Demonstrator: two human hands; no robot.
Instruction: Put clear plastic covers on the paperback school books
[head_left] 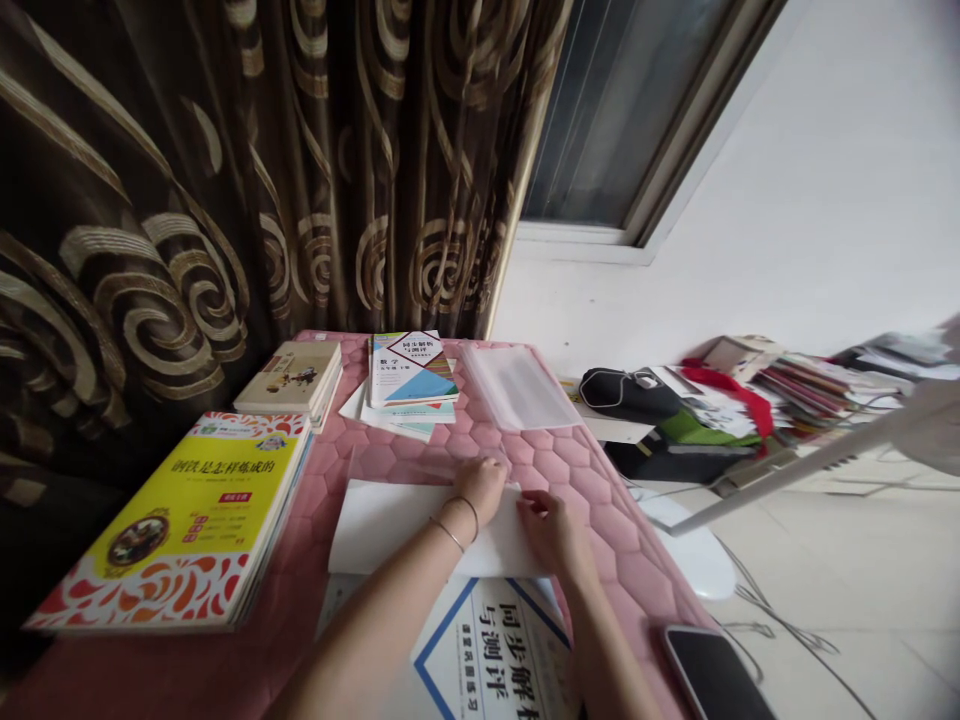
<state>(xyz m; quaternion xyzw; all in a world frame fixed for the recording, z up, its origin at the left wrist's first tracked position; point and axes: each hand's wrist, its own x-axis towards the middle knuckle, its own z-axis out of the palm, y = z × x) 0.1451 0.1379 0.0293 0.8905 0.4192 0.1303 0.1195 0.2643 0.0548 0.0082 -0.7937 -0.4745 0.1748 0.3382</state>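
A book with a blue and white cover (pixel 450 650) lies in front of me on the pink quilted surface, partly under my forearms. Above its printed cover is a blank white page or flap (pixel 397 530). A clear plastic sheet sticks out beyond the white part's far edge. My left hand (pixel 481 488), with thin bracelets at the wrist, has its fingers closed at that far edge, seemingly on the clear sheet. Close to the right corner of the white part, my right hand (pixel 551 525) has its fingers curled together; what they pinch is too small to make out.
Yellow books (pixel 202 500) and a smaller book stack (pixel 292 380) lie left. Workbooks (pixel 411 370) and clear covers (pixel 521 388) lie at the far end. A phone (pixel 716 675) rests near right, with a lamp arm (pixel 787 465) and paper piles (pixel 810 380) beyond.
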